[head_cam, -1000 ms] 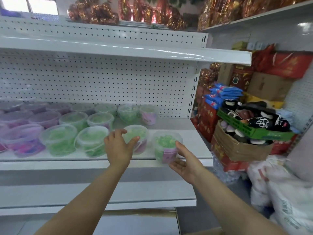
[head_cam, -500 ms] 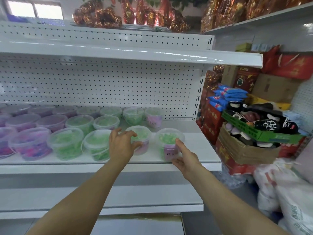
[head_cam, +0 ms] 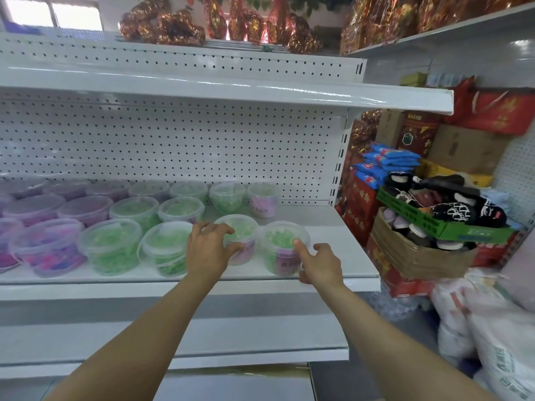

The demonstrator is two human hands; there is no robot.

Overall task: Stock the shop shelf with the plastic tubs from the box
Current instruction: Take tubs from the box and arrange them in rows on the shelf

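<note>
Shelf: white metal board [head_cam: 333, 250] with a perforated white back panel [head_cam: 173, 146], another white board above it.
On it: clear lidded plastic tubs in rows running from the back panel toward the front edge.
9 o'clock side: tubs with pink and purple contents [head_cam: 47, 247].
Middle: tubs with green contents [head_cam: 111, 246].
Front row, 3 o'clock end: green-filled tub with a pink label [head_cam: 283, 247], another just beside it [head_cam: 241, 235].
Back row, 3 o'clock end: a pink-labelled tub [head_cam: 263, 199] near the panel.
3 o'clock end of board: bare white surface.
</note>
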